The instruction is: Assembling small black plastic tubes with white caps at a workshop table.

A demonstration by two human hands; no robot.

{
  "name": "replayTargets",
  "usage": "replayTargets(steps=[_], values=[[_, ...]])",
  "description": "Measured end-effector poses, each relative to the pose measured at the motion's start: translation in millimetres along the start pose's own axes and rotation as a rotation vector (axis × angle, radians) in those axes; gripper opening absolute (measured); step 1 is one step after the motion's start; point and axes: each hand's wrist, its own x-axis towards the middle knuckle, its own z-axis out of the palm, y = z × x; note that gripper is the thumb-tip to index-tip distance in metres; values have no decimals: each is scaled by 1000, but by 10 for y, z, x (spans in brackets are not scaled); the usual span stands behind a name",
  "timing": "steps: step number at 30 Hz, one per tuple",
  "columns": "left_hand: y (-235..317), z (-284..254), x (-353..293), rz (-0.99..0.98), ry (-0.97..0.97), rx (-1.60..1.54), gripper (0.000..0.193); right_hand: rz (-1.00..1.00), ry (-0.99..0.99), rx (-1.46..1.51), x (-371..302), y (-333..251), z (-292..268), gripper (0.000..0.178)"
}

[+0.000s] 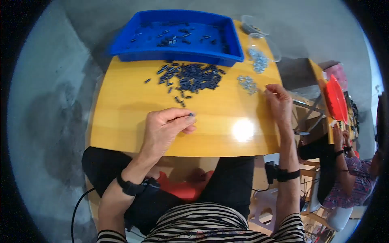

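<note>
Head view: left hand (164, 124) pinches a small dark piece (191, 115) over the tabletop (121, 105), on the near side of the dark pile (199, 77). Right hand (279, 103) near the right edge, fingertips drawn together; can't tell from here if they're gripping anything. Silvery pieces (247, 84) just left of it.

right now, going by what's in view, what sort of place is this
Probably a workshop: the yellow table holds a blue tray and a heap of small dark parts, and another person is at a second table to the right.
</note>
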Motion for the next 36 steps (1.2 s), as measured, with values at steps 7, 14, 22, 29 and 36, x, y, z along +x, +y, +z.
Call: replayTargets(steps=[7, 14, 22, 29, 36], values=[[-26, -91, -28, -5, -34, -26, 16, -55, -126, 240, -174, -561, 332, 8], [-16, -110, -37, -1, -51, -75, 14, -75, -370, 302, -340, -1052, 699, 8], [-9, -183, -70, 72, -46, 38, 15, 162, -493, 461, -425, -1199, 826, 11], [37, -253, -52, 41, 20, 5, 13, -46, -312, 167, -265, -1025, 815, 8], [107, -358, -10, 31, 72, -60, 16, -305, -341, 125, -305, -1202, 866, 11]])
